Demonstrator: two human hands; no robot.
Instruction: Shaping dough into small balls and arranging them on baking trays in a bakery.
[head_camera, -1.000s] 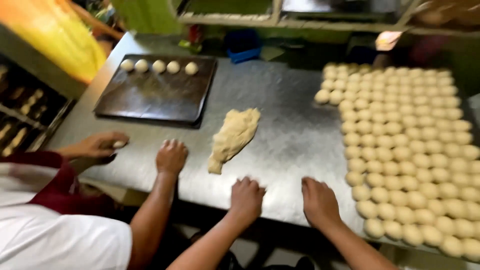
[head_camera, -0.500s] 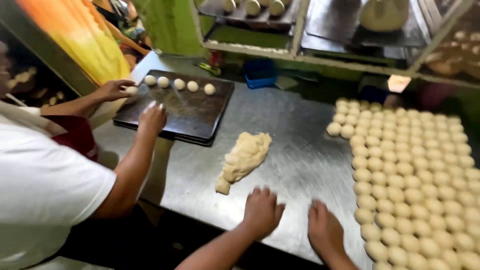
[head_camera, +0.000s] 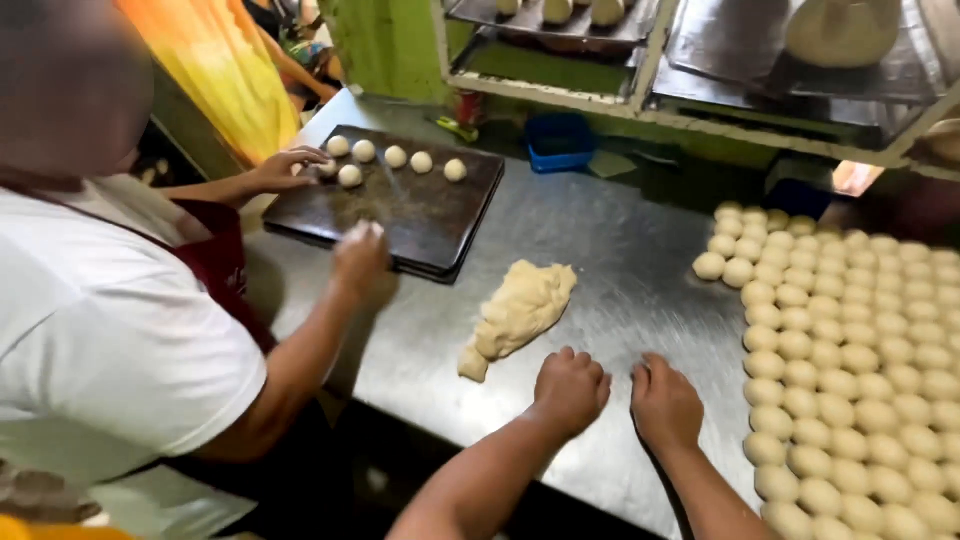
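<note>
L hand (head_camera: 572, 388) + R hand (head_camera: 665, 403) fists pressed on desk (head_camera: 640, 270), contents hidden | risk: sleeve/elbow squashing dough balls (head_camera: 850, 350) nearby

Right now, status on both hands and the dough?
Left hand and right hand cupped palm-down on the steel table. Dough lump just left of them, untouched. Co-worker's hand over the dark tray.

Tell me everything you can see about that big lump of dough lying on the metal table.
The lump of dough is pale cream, soft-looking and uneven, with a lumpy, torn surface. It lies flat as a long mass running diagonally, broader at its far end and tapering to a small knob nearest the left hand. It rests on the steel table, beside the dark tray without touching it. No hand touches it.
</note>
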